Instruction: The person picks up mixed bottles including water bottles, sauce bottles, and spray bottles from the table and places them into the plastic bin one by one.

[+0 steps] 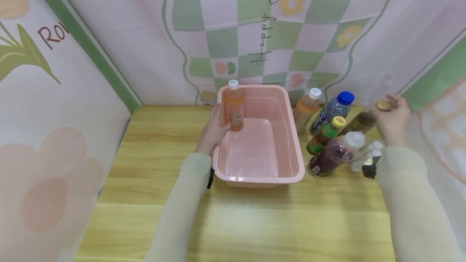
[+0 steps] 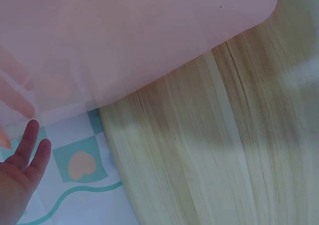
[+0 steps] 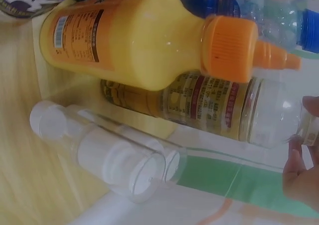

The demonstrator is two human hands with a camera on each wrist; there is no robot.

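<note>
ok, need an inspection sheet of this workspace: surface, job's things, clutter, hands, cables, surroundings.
Surface: wood-grain table.
Job's things: pink tub with an orange bottle in its far left corner; gold-capped bottle right of the tub.
Clutter: crowded right of the tub are a white-capped bottle, blue-capped bottle, yellow-capped bottle, dark purple bottle and clear containers; the right wrist view adds a yellow bottle.
Left hand: at the tub's left rim, fingers extended.
Right hand: holds the gold-capped bottle near its top.
Cables: nothing seen.
Surroundings: patterned curtain behind the table.
</note>
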